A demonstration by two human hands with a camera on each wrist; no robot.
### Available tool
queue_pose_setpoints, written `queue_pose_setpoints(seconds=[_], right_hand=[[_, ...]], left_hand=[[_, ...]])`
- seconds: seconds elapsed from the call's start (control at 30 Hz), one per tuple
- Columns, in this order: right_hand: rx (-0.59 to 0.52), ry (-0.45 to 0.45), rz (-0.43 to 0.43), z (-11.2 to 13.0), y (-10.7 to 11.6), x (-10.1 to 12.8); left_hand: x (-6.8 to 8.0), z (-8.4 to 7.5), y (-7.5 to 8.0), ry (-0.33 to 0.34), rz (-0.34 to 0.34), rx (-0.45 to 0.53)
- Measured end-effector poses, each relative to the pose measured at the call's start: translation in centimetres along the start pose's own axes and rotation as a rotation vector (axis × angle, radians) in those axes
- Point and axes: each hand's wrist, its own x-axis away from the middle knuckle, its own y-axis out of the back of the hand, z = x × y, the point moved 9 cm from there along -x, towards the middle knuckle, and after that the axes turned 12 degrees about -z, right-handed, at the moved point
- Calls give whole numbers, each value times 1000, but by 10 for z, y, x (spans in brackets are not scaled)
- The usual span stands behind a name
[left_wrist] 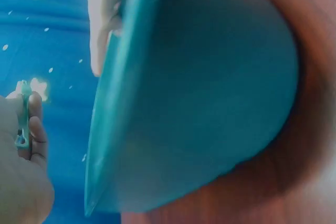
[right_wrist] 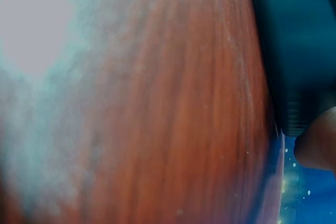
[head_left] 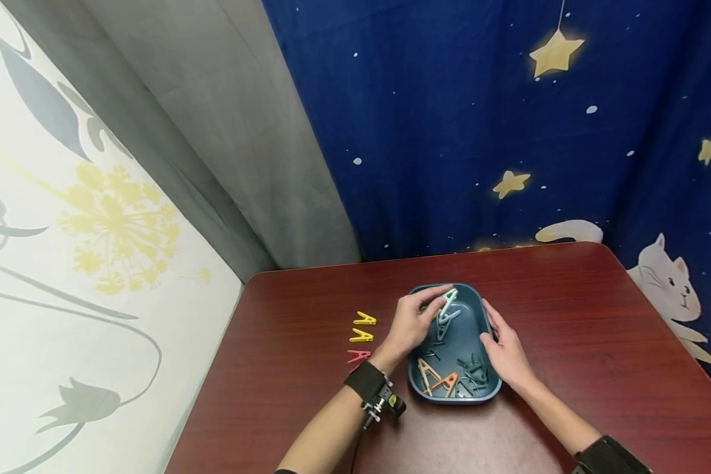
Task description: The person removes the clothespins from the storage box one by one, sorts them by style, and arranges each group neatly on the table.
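While the left hand [head_left: 413,321] pinches a pale mint clip [head_left: 449,302] between thumb and fingers, holding it over the far left part of a blue tray [head_left: 463,339], the right hand [head_left: 505,347] grips the tray's right side, its thumb over the rim and its fingers along the outer wall. The view from the left wrist shows the same clip caught lengthwise in the fingers, well apart from the tray's outer wall. Just below the held clip lies a light-blue clip [head_left: 448,318]; whether the two touch, I cannot tell. Dark green clips [head_left: 475,370] sit bunched in the tray's near right part, overlapping too much to count, and a few more dark pieces lie beside the left hand. Near the tray's close left corner, a beige clip [head_left: 424,373] rests beside an orange clip [head_left: 448,381]. Outside the tray, to its left, two yellow clips [head_left: 364,319] lie flat on the reddish-brown counter [head_left: 296,368], with a pink clip [head_left: 358,355] nearer the left wrist, the three set in a rough column. A black strap [head_left: 365,382] carrying a small camera [head_left: 395,404] circles that wrist, and another dark band [head_left: 611,457] wraps the right forearm. Beyond the counter hang a grey curtain [head_left: 213,118] and a navy curtain [head_left: 450,131] printed with yellow stars and a white cat; at far left stands a white surface [head_left: 29,368] patterned with flowers.
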Motion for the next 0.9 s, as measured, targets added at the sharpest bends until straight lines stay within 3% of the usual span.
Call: queue_pose_setpoints(seconds=[0.23, 0.4, 0.73, 0.9], right_hand=[[12, 0, -9, 0, 0, 0], [36, -21, 3, -1, 0, 1], [13, -17, -4, -1, -1, 0], [18, -21, -4, -1, -1, 0]], left_hand=[[-9, 4, 43, 40, -151, 7], [-12, 12, 74, 40, -222, -21], [-7, 36, 117, 74, -180, -50], [-2, 47, 140, 127, -236, -47]])
